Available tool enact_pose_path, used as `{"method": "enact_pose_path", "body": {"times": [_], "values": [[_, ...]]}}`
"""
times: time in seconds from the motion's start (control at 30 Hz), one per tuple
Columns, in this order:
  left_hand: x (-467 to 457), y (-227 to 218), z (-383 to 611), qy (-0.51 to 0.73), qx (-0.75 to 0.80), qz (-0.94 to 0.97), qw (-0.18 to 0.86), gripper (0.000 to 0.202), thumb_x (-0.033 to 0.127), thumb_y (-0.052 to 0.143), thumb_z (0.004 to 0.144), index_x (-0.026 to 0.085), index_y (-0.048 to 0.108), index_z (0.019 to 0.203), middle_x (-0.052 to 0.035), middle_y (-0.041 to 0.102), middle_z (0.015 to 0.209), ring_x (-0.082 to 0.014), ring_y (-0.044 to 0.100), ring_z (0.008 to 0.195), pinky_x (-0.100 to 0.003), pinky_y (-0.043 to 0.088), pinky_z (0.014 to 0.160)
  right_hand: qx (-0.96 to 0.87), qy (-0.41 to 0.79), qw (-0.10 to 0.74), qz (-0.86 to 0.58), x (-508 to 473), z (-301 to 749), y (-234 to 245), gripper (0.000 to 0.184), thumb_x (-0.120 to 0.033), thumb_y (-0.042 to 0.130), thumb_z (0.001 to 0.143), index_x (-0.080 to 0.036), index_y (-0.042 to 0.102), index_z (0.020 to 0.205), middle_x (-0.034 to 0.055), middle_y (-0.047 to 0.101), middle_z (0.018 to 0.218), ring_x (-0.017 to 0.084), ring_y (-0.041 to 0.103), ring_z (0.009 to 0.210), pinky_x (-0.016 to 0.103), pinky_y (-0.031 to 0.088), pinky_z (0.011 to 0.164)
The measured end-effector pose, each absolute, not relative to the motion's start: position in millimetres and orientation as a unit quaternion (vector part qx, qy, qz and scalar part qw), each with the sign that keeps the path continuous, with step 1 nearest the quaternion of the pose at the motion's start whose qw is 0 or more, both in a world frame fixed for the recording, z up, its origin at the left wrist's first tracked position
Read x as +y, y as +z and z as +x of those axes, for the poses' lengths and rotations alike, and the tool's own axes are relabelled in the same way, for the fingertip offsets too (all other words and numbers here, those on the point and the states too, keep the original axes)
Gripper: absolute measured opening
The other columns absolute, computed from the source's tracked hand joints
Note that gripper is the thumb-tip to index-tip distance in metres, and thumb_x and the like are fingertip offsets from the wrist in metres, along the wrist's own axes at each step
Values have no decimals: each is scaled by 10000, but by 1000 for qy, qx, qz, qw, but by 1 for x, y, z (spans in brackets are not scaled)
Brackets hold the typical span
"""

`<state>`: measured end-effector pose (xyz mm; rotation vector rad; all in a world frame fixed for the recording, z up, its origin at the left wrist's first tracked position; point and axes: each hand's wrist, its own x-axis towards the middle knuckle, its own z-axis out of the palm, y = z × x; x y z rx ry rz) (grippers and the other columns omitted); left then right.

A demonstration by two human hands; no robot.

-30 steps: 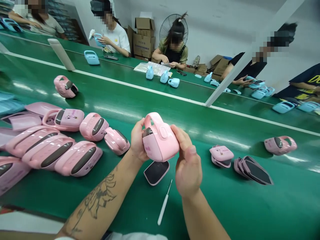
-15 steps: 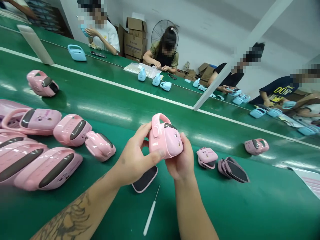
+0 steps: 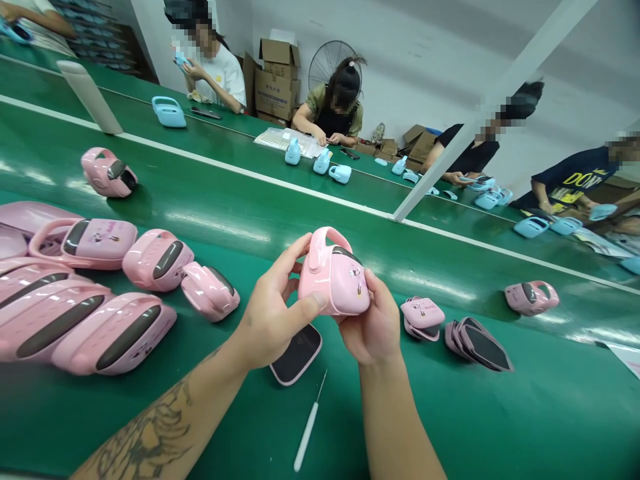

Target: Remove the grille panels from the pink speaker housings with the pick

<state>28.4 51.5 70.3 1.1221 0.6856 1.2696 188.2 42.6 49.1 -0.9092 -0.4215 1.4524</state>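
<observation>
Between my two hands, above the green table, is a pink plastic case with a carrying handle [image 3: 336,280], a dark window on top and a small printed figure on its front. My left hand [image 3: 275,307] grips its left side, thumb along the lower edge. My right hand [image 3: 375,320] holds the right side and supports it from below; part of those fingers is hidden behind the case. Below them lies a pink-rimmed dark panel [image 3: 296,357], partly covered by my left hand. A thin-tipped tool with a white handle [image 3: 307,433] lies nearer to me.
Several pink cases [image 3: 115,333] crowd the left side. Right of my hands are stacked pink covers [image 3: 423,317] and dark panels [image 3: 480,343]. Single pink cases stand on the strip beyond, one at right [image 3: 531,297]. A slanted white post [image 3: 450,160] rises mid-table. Co-workers handle blue cases opposite.
The view has shifted slightly, so most things appear a little further right. Both hands keep hold of the pink case, which has barely turned.
</observation>
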Motion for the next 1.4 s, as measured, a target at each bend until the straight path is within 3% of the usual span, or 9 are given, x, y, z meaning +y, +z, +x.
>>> {"method": "enact_pose_path", "body": {"times": [0.33, 0.43, 0.57, 0.67, 0.83, 0.93, 1.13, 1.27, 1.4], "values": [[64, 37, 27, 572, 365, 453, 578, 659, 458, 837, 868, 194, 668, 1449, -160, 692, 1440, -317, 712, 1176, -406, 607, 943, -274, 597, 567, -497, 50, 195, 38, 504, -603, 707, 829, -219, 746, 1153, 129, 841, 1106, 364, 806, 970, 519, 681, 767], [64, 25, 19, 529, 486, 533, 447, 551, 363, 791, 903, 206, 673, 1418, -170, 648, 1468, -289, 718, 1111, -404, 616, 869, -293, 447, 621, -573, 85, 210, 15, 539, -625, 752, 758, -246, 652, 1128, 105, 793, 1139, 332, 782, 1013, 498, 678, 777], [52, 13, -20, 476, 505, 692, 200, 433, 298, 684, 980, 223, 671, 1407, -184, 604, 1535, -350, 653, 1365, -534, 556, 1143, -264, 266, 646, -665, 149, 236, -21, 665, -541, 821, 722, -268, 462, 1210, 96, 618, 1304, 273, 688, 1162, 461, 639, 946], [41, 6, -61, 422, 549, 722, 20, 518, 284, 697, 972, 215, 617, 1479, -217, 609, 1534, -414, 617, 1426, -615, 500, 1209, -266, 168, 603, -733, 178, 253, -45, 683, -385, 888, 679, -246, 472, 1203, 181, 507, 1432, 342, 575, 1319, 551, 514, 1162], [31, -11, -100, 301, 600, 732, -119, 653, 338, 724, 967, 121, 531, 1552, -310, 588, 1559, -498, 586, 1451, -652, 509, 1165, -337, 114, 513, -781, 186, 266, -77, 600, -385, 879, 821, -180, 579, 1298, 176, 524, 1468, 350, 597, 1292, 556, 526, 1112], [33, -20, -101, 255, 619, 730, -141, 748, 457, 767, 959, 105, 517, 1569, -331, 586, 1577, -523, 575, 1461, -664, 499, 1156, -382, 101, 481, -782, 183, 267, -86, 496, -445, 770, 978, -198, 610, 1377, 122, 582, 1471, 319, 615, 1283, 544, 544, 1089], [51, -23, -98, 230, 626, 737, -109, 601, 430, 698, 995, 71, 606, 1468, -344, 600, 1563, -519, 596, 1450, -660, 488, 1171, -473, 88, 461, -746, 146, 262, -63, 737, -387, 718, 917, -99, 417, 1525, 298, 444, 1554, 390, 485, 1452, 578, 440, 1199], [56, -16, -112, 237, 585, 775, -24, 565, 323, 586, 1004, 110, 554, 1526, -278, 453, 1715, -466, 502, 1568, -610, 465, 1252, -593, 219, 377, -677, 87, 244, -42, 449, -507, 576, 1024, -182, 669, 1320, 120, 756, 1111, 258, 730, 940, 426, 605, 913], [56, -11, -125, 227, 575, 786, 23, 659, 261, 491, 996, 133, 436, 1639, -215, 387, 1778, -427, 415, 1639, -596, 431, 1301, -669, 315, 278, -613, 43, 221, -33, 272, -459, 667, 986, -251, 799, 1098, 38, 795, 953, 214, 734, 860, 355, 585, 825]]}}
